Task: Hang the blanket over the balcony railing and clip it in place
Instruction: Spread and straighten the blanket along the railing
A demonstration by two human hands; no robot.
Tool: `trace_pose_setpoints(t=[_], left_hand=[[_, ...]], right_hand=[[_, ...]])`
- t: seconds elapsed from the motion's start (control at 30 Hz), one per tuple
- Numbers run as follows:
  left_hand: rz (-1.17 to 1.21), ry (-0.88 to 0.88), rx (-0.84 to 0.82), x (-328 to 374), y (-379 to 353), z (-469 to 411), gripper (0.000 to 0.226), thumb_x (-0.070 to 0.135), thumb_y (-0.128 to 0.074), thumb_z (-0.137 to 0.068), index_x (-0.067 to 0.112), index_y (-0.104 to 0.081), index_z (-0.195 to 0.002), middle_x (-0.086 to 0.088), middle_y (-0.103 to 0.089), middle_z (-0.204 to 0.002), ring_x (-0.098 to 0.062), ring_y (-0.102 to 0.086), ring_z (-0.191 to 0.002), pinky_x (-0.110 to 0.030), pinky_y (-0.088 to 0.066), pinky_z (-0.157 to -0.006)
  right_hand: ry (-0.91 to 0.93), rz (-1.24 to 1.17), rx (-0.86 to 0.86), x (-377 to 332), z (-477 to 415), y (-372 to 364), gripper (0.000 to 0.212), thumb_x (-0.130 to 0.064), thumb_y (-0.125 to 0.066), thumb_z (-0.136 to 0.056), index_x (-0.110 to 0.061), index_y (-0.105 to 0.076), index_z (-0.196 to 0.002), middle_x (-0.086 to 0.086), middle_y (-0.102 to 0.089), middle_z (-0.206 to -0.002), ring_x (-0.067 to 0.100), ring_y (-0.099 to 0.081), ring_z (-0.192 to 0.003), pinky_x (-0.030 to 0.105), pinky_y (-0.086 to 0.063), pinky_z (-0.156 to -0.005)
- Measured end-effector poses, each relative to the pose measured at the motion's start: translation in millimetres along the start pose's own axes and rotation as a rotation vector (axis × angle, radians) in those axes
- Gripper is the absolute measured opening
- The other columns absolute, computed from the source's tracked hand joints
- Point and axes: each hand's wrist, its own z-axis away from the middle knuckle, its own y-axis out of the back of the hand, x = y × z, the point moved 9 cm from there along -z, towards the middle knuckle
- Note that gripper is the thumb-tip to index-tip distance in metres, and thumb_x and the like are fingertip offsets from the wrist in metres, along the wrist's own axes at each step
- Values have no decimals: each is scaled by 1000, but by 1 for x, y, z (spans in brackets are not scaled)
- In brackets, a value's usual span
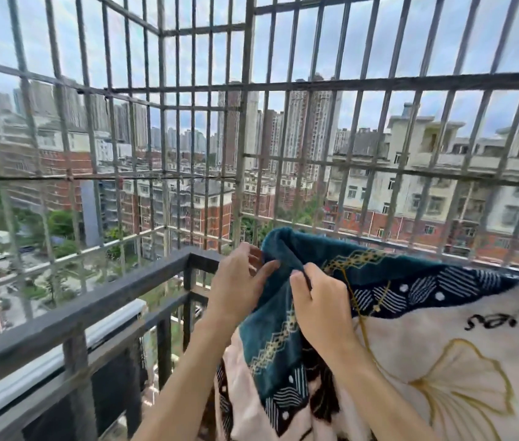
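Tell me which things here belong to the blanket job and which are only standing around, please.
Belong to the job: blanket, gripped by the left hand and right hand; balcony railing, over which it partly lies.
Only standing around: window grille; line strung across the grille; white unit outside the railing; buildings beyond.

head view, facing forward, slightly downward

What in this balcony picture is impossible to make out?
Head view:
- The blanket: bottom and right side cut off by the frame.
- The black writing: cut by the right edge, unreadable.
- The railing: right side's lower bars hidden behind the blanket.
- The right hand: fingertips buried in the fold.
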Motion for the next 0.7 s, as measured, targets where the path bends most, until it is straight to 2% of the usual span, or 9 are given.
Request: trace_pose_setpoints(t=[0.1,0.17,0.27,0.4,0.5,0.57,0.63,0.7], left_hand=[[31,-22,34,0,-2,-6,13,30,-63,-93,17,-62,-92,5,-70,-83,-9,-64,-73,-33,-56,-70],[36,-67,26,9,-2,-7,12,26,-58,-95,16,-59,-90,3,-68,-80,-12,-63,-72,-36,-55,-68],[59,-90,44,14,2,-10,12,25,-56,-97,17,-57,-88,5,-65,-79,-9,-60,-71,-29,-51,-66],[169,-95,52,14,13,-11,16,35,-63,-92,21,-58,-99,9,-66,-87,-3,-62,-77,-24,-55,-70],[205,-148,6,15,16,-11,27,29,-67,-90,22,-56,-113,9,-65,-100,-2,-63,-84,-25,-55,-76],[134,-200,8,16,20,-8,21,31,-61,-90,23,-60,-109,7,-64,-103,-7,-62,-90,-32,-54,-82],[243,-138,3,11,29,-2,22,42,-50,-88,27,-64,-96,6,-63,-97,-16,-60,-97,-41,-51,-91],[256,-128,15,5,32,3,15,35,-47,-94,32,-59,-85,10,-59,-91,-19,-54,-103,-38,-45,-98]], right_hand=[[56,-53,31,-5,-5,14,34,-26,-46,-98,-16,-43,-66,-5,-46,-54,11,-46,-49,35,-41,-53],[67,-110,53,-11,-7,19,36,-23,-47,-98,-18,-41,-64,-7,-41,-52,10,-42,-46,27,-37,-50],[27,-252,112,-19,-13,26,41,-16,-50,-97,-20,-34,-60,-9,-33,-48,8,-36,-43,16,-27,-47],[45,-344,121,-40,-32,36,38,-15,-48,-98,-16,-40,-61,-7,-37,-49,8,-37,-44,15,-28,-46],[150,-349,82,-67,-36,33,32,-17,-47,-99,-8,-46,-68,1,-43,-53,10,-38,-48,17,-28,-48],[212,-384,35,-83,-27,23,33,-15,-48,-99,-7,-43,-68,-1,-41,-54,10,-38,-48,17,-27,-50],[272,-430,-32,-98,-12,10,34,-14,-49,-98,-8,-40,-66,-7,-37,-54,9,-36,-48,16,-28,-51],[337,-431,-103,-108,5,-1,36,-15,-51,-97,-12,-37,-64,-10,-34,-54,9,-35,-47,17,-28,-51]])
